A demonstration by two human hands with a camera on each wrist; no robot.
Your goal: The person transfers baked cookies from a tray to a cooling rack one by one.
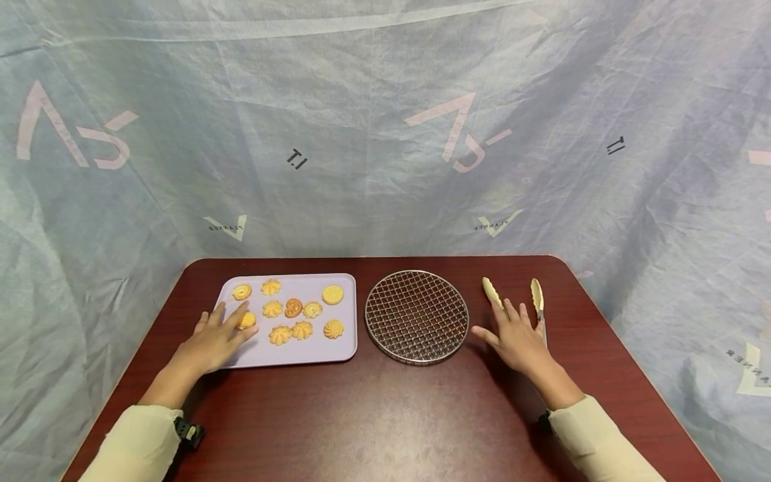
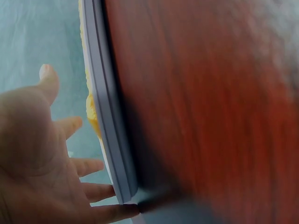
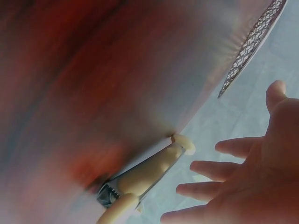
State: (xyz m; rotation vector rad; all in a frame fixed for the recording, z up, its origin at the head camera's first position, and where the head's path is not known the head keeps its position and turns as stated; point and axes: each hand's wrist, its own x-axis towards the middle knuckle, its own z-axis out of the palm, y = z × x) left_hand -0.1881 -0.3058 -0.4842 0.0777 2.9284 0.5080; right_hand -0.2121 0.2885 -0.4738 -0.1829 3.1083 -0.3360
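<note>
Head: the left hand [image 1: 211,341], fingers spread, is over the lilac tray [image 1: 337,351] bearing cookies [image 1: 280,335]; the right hand [image 1: 519,341], likewise spread, is over the tongs [image 1: 537,293], beside the wire rack [image 1: 417,316]. Left wrist: outstretched fingers at the tray's edge, contact unclear. Right wrist: fingers empty near the tongs. The step appears preparatory; the next move probably calls for curling the right fingers round the tongs.

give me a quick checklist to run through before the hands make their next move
1. Right hand gripping the cream-tipped metal tongs: not ok, fingers spread, holding nothing.
2. Tongs open: ok, tips well apart.
3. Round silver wire-mesh rack bare: ok.
4. Golden baked cookies on the lilac rectangular tray: ok.
5. Every cookie in full view: not ok, the left hand partly covers one.
6. Left hand touching the tray: cannot tell.
</note>
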